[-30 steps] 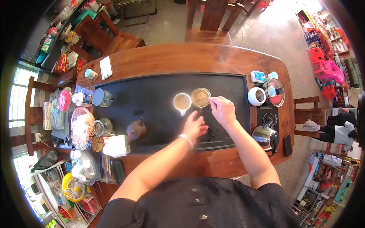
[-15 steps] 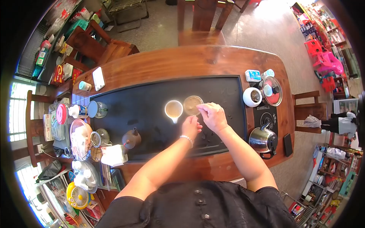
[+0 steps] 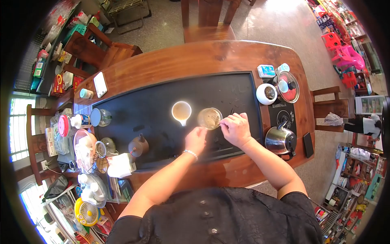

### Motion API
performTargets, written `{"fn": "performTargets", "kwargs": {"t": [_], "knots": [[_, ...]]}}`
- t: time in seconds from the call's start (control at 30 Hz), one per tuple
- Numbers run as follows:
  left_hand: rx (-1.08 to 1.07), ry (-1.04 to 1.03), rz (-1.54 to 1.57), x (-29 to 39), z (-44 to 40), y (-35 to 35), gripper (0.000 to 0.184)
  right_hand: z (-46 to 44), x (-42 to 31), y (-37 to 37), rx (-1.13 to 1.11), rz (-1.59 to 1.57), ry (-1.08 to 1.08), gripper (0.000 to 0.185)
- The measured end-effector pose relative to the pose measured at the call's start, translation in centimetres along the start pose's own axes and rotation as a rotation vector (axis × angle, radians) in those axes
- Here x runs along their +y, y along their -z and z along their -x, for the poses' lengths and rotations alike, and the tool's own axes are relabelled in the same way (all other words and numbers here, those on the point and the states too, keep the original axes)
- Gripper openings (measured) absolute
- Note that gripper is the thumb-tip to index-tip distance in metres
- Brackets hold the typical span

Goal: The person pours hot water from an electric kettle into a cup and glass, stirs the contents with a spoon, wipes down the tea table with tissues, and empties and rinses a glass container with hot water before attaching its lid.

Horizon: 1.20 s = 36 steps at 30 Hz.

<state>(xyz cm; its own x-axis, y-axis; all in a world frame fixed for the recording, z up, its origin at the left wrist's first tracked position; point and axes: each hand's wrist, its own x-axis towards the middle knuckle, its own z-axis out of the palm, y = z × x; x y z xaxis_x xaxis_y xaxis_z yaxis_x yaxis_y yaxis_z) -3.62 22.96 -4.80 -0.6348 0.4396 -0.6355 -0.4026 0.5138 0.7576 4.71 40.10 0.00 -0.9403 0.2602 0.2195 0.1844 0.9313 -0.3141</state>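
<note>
A round, clear-rimmed glass cup [image 3: 210, 117] with brown, speckled contents is over the black tea tray [image 3: 158, 150]. My left hand [image 3: 196, 140], with a beaded bracelet at the wrist, has its fingers closed at the cup's near-left rim. On the near-right rim, my right hand [image 3: 236, 129] pinches with thumb and fingers. The undersides of the fingertips are hidden. Just left of the cup stands a white spouted pitcher [image 3: 181, 110] holding light brown liquid, its spout toward me. Farther left on the tray is a small brown teapot [image 3: 138, 145].
A steel kettle [image 3: 280, 139], a white round pot [image 3: 267, 94] and a glass-lidded pan [image 3: 289, 87] stand at right. Glass jars [image 3: 100, 117], a wire basket [image 3: 101, 162] and white tissue [image 3: 120, 165] crowd the left. A white phone [image 3: 100, 84] lies at the far-left edge.
My right hand has moved slightly right and nearer to me, and my left hand has come closer to the cup's rim. The cup has shifted right, away from the pitcher.
</note>
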Motion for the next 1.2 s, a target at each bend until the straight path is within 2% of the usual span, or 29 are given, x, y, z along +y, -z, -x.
{"fn": "performTargets", "kwargs": {"t": [0.1,0.23,0.4,0.53,0.63,0.77,0.9,1.03,1.17,1.2], "knots": [[-0.018,-0.026,-0.041,-0.3,0.1,0.2,0.025,-0.3,-1.3,-1.0,0.028,-0.164,-0.100,0.006],[-0.016,-0.064,-0.088,-0.5,0.2,0.4,0.024,-2.6,0.0,-1.2,0.158,-0.038,-0.049,0.005],[-0.005,-0.104,-0.129,-0.7,0.1,0.6,0.024,-0.1,0.2,0.4,0.062,0.125,-0.008,0.006],[0.003,-0.112,-0.161,-1.0,0.0,0.7,0.024,0.4,-1.4,-0.7,0.079,-0.112,-0.127,0.005],[0.009,-0.118,-0.171,-1.0,0.1,0.7,0.023,-1.3,-0.6,-0.7,0.199,0.019,-0.122,0.004],[0.006,-0.110,-0.185,-0.5,0.3,0.7,0.023,-0.1,-0.5,0.6,0.054,0.145,-0.080,0.006],[0.009,-0.121,-0.202,-0.4,0.3,0.7,0.024,0.6,-2.0,-0.5,0.090,-0.074,-0.125,0.007],[0.009,-0.122,-0.211,-0.6,0.4,0.6,0.024,-1.0,-0.4,-0.3,0.200,0.067,-0.109,0.004],[0.011,-0.129,-0.216,-0.2,0.5,0.6,0.024,0.8,-1.2,0.4,0.042,0.077,-0.054,0.006],[0.009,-0.123,-0.211,-0.3,0.5,0.6,0.025,1.1,-1.7,0.2,0.053,-0.004,-0.045,0.006]]}}
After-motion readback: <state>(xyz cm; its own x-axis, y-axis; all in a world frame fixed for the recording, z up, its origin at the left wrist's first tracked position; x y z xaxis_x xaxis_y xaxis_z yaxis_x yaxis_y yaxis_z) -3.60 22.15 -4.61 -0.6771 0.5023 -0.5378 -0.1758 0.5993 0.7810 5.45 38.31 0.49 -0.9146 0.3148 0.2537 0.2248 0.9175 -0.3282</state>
